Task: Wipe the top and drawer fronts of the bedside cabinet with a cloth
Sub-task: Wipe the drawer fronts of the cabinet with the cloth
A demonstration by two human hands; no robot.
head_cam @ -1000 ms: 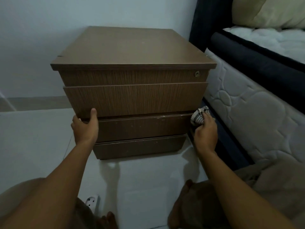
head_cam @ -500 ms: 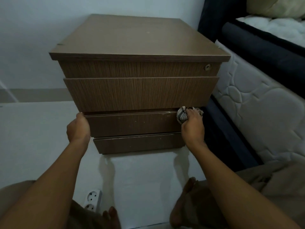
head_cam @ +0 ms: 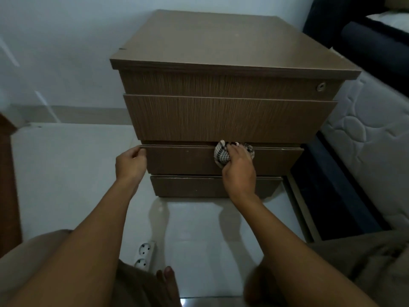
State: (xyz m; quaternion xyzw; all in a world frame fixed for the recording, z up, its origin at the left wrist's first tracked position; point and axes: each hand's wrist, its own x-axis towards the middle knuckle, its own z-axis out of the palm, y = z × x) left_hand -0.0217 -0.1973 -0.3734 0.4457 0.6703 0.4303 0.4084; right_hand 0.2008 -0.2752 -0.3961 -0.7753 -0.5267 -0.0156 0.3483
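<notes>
Low down, cloth (head_cam: pixel 221 155) in right hand (head_cam: pixel 240 172) on third drawer (head_cam: pixel 188 161) rim.

One head-worn wide-angle view, looking forward and steeply down, close to the front of the bedside cabinet (head_cam: pixel 221 116), floor (head_cam: pixel 77 173) left, bed (head_cam: pixel 365 134) at right edge

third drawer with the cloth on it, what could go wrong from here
The cloth is bunched in the gap under the second drawer and could snag there. The left hand grips the third drawer at its corner, the right hand is at its top edge; fingers might get pinched if it slides.
</notes>
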